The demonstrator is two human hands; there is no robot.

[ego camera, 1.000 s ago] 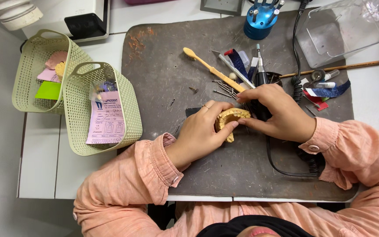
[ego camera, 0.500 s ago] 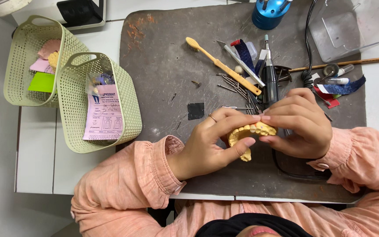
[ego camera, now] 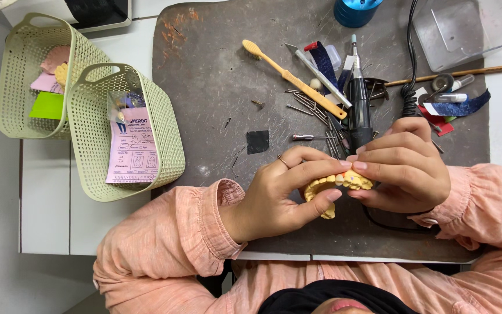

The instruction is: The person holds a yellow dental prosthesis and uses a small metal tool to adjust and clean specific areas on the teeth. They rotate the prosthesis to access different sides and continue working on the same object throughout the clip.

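Yellow plaster shows between both hands: a dental cast (ego camera: 335,185) shaped like an arch of teeth, held just above the near edge of the dark grey work mat (ego camera: 216,75). The left hand (ego camera: 283,189) is curled around the cast's left end, thumb under it and fingers over the top, a thin ring on 1 finger. The right hand (ego camera: 405,168) closes over the cast's right end, fingertips pressed down on the tooth row, so the cast is pinched from both sides.

At 12 o'clock from the hands, a black rotary handpiece (ego camera: 359,107) lies on the mat, its tip pointing away from the person, just beyond the right hand's fingers. At 11 o'clock, a yellow toothbrush (ego camera: 291,78) lies slantwise, with loose metal burs (ego camera: 309,104) scattered beside it. A small black square (ego camera: 258,141) sits near the left hand at 10 o'clock. A blue cup (ego camera: 355,10) stands at the mat's far edge, and a clear plastic box (ego camera: 466,32) at 1 o'clock.

Well apart at 9 o'clock, 2 pale green baskets (ego camera: 164,145) overlap on the white table; the nearer holds a pink paper slip (ego camera: 132,154).
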